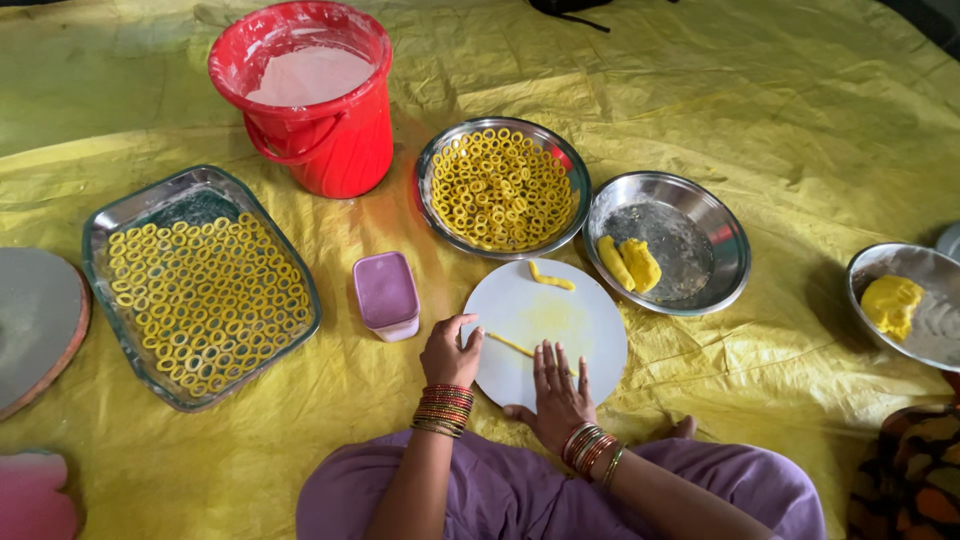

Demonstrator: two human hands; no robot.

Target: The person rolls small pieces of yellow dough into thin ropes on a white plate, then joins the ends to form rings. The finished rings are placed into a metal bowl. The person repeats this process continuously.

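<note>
- A thin yellow dough strand is seen on a round white board, which lies on a yellow sheet spread over the floor.
- The strand's left end is pinched by the left hand, with thumb and fingers closed on it at the board's left edge.
- The right hand is laid flat on the board with its fingers spread and open; the strand's right end is hidden under them.
- Bangles are worn on both wrists.
- A short curved dough piece is left near the board's far edge, apart from both hands.
- A small purple box is placed just left of the board.
- A glass tray filled with yellow dough rings is set further left, and a round steel bowl of the same rings is set just beyond the board.
- Two yellow dough lumps are held in a steel plate to the right of the bowl.
- Another lump is kept in a steel dish at the right edge.
- A red bucket with a pale filling is stood behind the tray and the bowl.
</note>
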